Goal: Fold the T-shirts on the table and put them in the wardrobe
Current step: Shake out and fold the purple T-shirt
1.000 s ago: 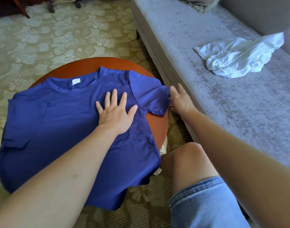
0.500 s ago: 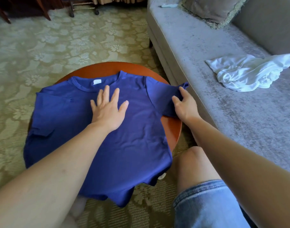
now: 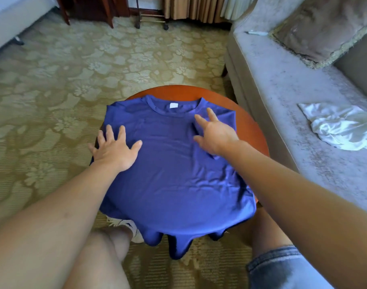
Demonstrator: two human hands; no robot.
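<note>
Left hand (image 3: 113, 151) flat, fingers spread, holds nothing, presses blue T-shirt (image 3: 174, 174). Right hand (image 3: 214, 136) wide open too, over folded-in sleeve (image 3: 227, 122). Shirt covers round table (image 3: 254, 130).

The blue T-shirt (image 3: 174, 163) is covering most of the round table (image 3: 251, 122), hiding its near edge. The white garment (image 3: 341, 128) is being cut off at the right side. The right hand (image 3: 214, 134) is covering part of the folded-in sleeve (image 3: 225, 119).
</note>
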